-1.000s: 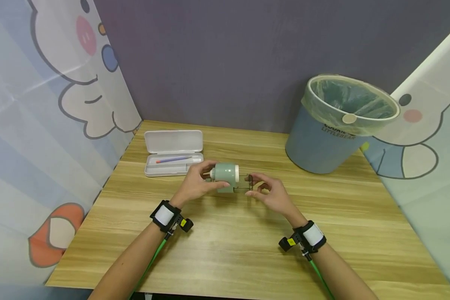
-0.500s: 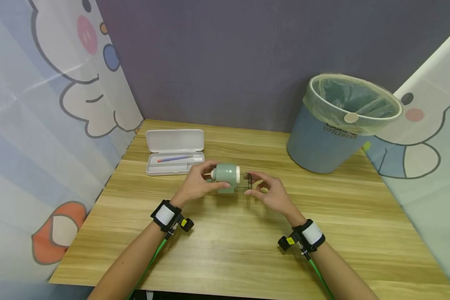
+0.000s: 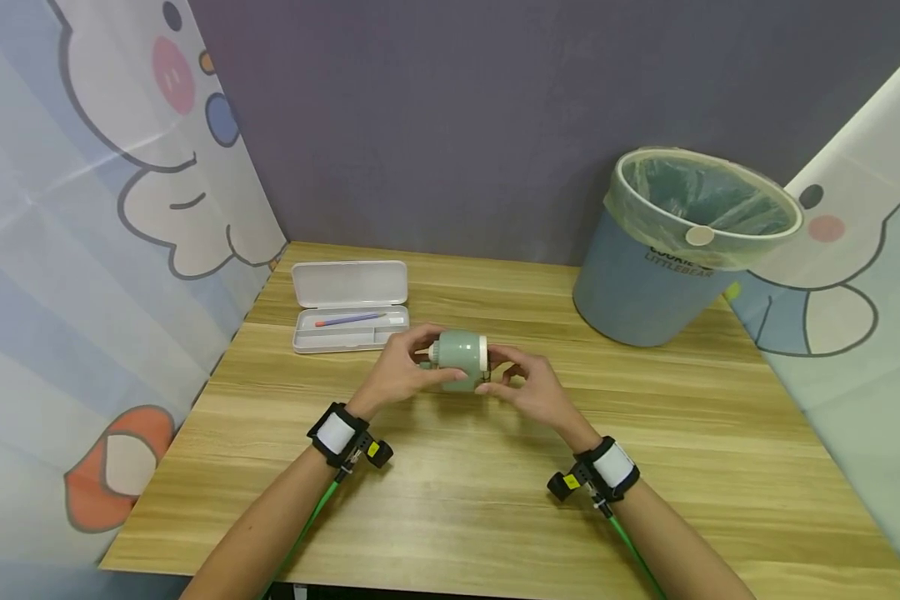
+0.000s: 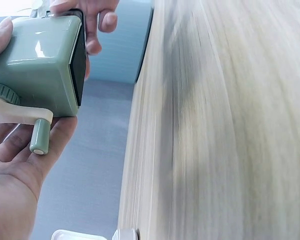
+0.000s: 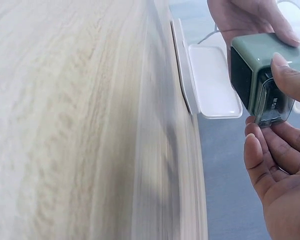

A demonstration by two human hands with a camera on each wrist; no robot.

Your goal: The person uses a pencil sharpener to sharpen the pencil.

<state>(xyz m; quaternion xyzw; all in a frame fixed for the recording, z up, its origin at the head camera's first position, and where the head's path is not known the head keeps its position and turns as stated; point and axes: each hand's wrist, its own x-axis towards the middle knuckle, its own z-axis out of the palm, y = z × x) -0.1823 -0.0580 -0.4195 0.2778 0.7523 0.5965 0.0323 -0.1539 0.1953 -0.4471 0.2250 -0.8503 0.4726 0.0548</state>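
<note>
A green crank pencil sharpener (image 3: pixel 461 350) is held on its side above the table. My left hand (image 3: pixel 397 375) grips its body from the crank end, thumb in front and fingers behind. In the left wrist view, the crank handle (image 4: pixel 40 135) hangs over that palm. My right hand (image 3: pixel 534 387) pinches the opposite end, where the clear shavings drawer (image 5: pixel 274 105) sits mostly inside the body. Thumb and fingers of that hand lie on the drawer's outer end in the right wrist view. A dark base pad (image 5: pixel 241 77) covers the sharpener's bottom.
An open white pencil case (image 3: pixel 349 283) lies at the back left, with a purple pencil (image 3: pixel 350 319) in its tray. At the back right stands a blue bin (image 3: pixel 637 287) lined with a clear bag. Green cables (image 3: pixel 303 529) run along both forearms.
The drawer, earlier sticking out of the sharpener, has slid into the body as my right hand moved left. My left hand and the sharpener shifted slightly right.
</note>
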